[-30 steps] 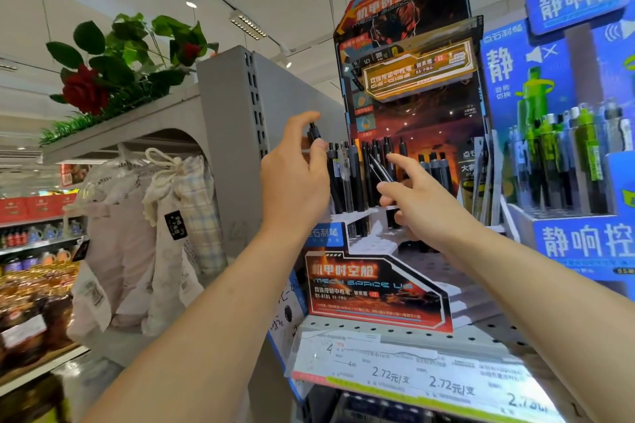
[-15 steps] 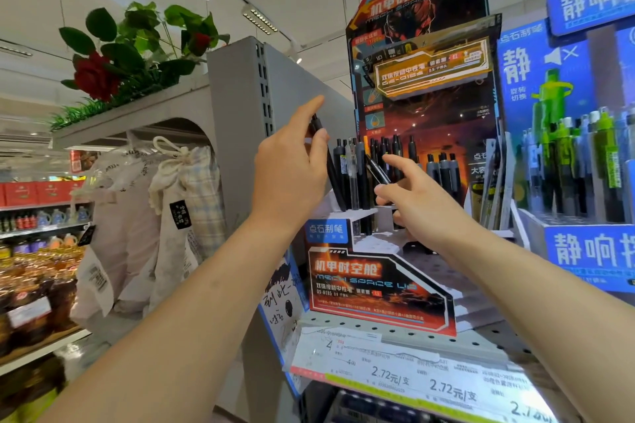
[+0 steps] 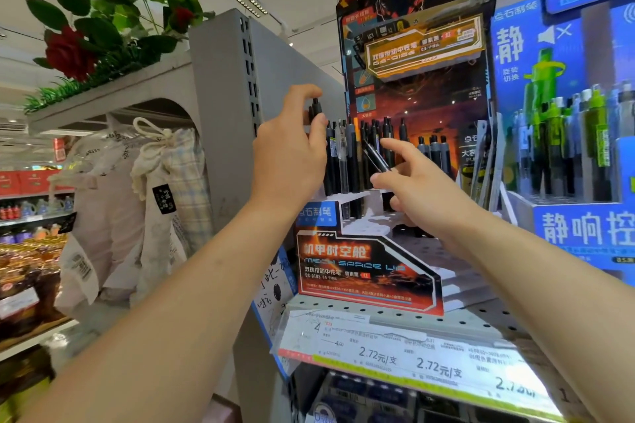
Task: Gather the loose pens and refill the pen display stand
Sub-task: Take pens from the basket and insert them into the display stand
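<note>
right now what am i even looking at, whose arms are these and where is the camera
There is no machine here. The arms belong to a person in a shop, and the single picture comes from a camera worn on their head, looking forward over their hands.

In front of them, on a shelf, stands a red and black cardboard pen stand with a row of dark pens upright in its back holes. The left hand holds a black pen upright, its top poking out above the fingers. The right hand pinches another black pen, tilted, in front of the row.

To the right is a blue stand with green pens. Price labels run along the shelf edge.
</note>
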Demonstrator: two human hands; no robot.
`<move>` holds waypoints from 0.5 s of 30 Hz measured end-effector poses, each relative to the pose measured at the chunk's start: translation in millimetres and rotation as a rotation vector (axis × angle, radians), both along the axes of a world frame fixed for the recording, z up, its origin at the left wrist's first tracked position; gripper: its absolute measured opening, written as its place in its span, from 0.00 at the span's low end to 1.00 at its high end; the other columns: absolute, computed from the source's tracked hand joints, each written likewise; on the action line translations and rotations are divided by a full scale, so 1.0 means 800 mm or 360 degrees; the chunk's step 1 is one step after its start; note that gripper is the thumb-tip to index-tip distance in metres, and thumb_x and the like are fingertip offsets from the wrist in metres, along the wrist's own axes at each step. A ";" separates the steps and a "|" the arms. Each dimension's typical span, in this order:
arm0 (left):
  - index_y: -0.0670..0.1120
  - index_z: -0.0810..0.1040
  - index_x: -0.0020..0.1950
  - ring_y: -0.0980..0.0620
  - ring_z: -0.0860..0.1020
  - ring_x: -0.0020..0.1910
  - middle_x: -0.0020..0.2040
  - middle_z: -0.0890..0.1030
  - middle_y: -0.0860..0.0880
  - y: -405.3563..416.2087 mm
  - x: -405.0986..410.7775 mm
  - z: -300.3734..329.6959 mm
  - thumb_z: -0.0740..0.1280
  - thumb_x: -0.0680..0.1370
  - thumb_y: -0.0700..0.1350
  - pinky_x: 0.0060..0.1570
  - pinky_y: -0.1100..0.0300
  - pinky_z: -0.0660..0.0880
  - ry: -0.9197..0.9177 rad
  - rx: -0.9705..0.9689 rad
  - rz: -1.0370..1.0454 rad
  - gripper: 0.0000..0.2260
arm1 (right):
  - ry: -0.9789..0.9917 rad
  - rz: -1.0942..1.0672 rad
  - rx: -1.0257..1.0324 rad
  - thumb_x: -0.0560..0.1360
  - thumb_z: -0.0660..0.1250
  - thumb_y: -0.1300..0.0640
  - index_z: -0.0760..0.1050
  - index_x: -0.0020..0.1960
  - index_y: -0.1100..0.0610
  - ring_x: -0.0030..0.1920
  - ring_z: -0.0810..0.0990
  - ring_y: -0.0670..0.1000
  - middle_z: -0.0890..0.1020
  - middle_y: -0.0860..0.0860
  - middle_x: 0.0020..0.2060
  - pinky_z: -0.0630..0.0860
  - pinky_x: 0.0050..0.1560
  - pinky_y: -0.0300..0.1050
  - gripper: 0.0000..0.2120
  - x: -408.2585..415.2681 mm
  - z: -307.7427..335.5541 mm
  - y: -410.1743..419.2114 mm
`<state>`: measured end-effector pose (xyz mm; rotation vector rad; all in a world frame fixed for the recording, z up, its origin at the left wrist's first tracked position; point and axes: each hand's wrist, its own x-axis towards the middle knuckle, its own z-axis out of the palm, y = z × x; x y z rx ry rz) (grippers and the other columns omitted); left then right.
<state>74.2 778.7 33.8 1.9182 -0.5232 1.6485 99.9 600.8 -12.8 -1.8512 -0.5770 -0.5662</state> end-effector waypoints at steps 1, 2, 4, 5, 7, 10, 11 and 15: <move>0.51 0.74 0.64 0.53 0.81 0.35 0.43 0.84 0.51 0.001 0.001 -0.001 0.64 0.82 0.46 0.45 0.48 0.81 -0.0001 0.0003 0.0003 0.10 | -0.0002 0.0005 0.0007 0.81 0.65 0.49 0.60 0.76 0.36 0.35 0.76 0.47 0.78 0.53 0.50 0.74 0.35 0.41 0.27 0.000 0.000 0.000; 0.51 0.75 0.63 0.53 0.81 0.35 0.41 0.84 0.52 0.003 0.002 0.001 0.65 0.82 0.46 0.46 0.49 0.80 0.0004 -0.0006 0.0004 0.10 | -0.0002 0.0017 0.0013 0.81 0.65 0.49 0.60 0.76 0.36 0.35 0.76 0.47 0.78 0.53 0.50 0.74 0.36 0.41 0.27 0.000 0.001 0.000; 0.53 0.74 0.64 0.57 0.78 0.35 0.38 0.81 0.55 0.006 0.006 0.006 0.65 0.81 0.48 0.45 0.54 0.76 0.0072 -0.0008 0.0076 0.11 | -0.0003 0.0043 0.0004 0.81 0.65 0.50 0.60 0.76 0.36 0.36 0.76 0.48 0.77 0.52 0.49 0.75 0.37 0.43 0.27 0.001 0.002 0.004; 0.54 0.73 0.66 0.58 0.77 0.37 0.38 0.79 0.56 0.006 0.008 0.007 0.65 0.81 0.49 0.44 0.57 0.73 0.0156 0.0011 0.0139 0.13 | -0.0009 0.0047 -0.0002 0.81 0.65 0.50 0.61 0.76 0.37 0.37 0.77 0.49 0.76 0.50 0.48 0.77 0.39 0.44 0.27 0.001 0.002 0.006; 0.54 0.68 0.71 0.54 0.78 0.39 0.41 0.79 0.53 0.003 0.012 0.006 0.65 0.80 0.50 0.44 0.57 0.73 0.0383 0.0080 0.0233 0.19 | -0.0030 0.0055 0.0018 0.81 0.65 0.51 0.62 0.76 0.37 0.37 0.77 0.49 0.75 0.49 0.47 0.80 0.43 0.47 0.26 0.002 0.002 0.008; 0.54 0.59 0.77 0.53 0.78 0.35 0.36 0.78 0.53 -0.007 0.014 -0.006 0.65 0.78 0.48 0.34 0.58 0.74 0.0678 0.0190 0.0218 0.28 | -0.0073 0.0052 0.0074 0.81 0.65 0.53 0.63 0.76 0.36 0.29 0.75 0.40 0.76 0.48 0.46 0.72 0.33 0.39 0.27 0.003 0.001 0.003; 0.55 0.57 0.77 0.55 0.77 0.33 0.35 0.77 0.53 -0.008 0.014 -0.007 0.65 0.78 0.48 0.30 0.60 0.70 0.0750 0.0179 0.0194 0.30 | -0.0086 0.0049 0.0085 0.81 0.66 0.54 0.63 0.76 0.36 0.27 0.74 0.39 0.78 0.48 0.46 0.70 0.31 0.36 0.27 0.004 0.001 0.003; 0.58 0.54 0.78 0.55 0.78 0.32 0.37 0.79 0.51 -0.008 0.015 -0.007 0.65 0.77 0.49 0.28 0.60 0.68 0.0939 0.0177 0.0183 0.32 | -0.0066 0.0112 0.0140 0.81 0.67 0.57 0.67 0.74 0.39 0.27 0.73 0.42 0.79 0.55 0.50 0.68 0.25 0.34 0.26 0.003 0.001 0.009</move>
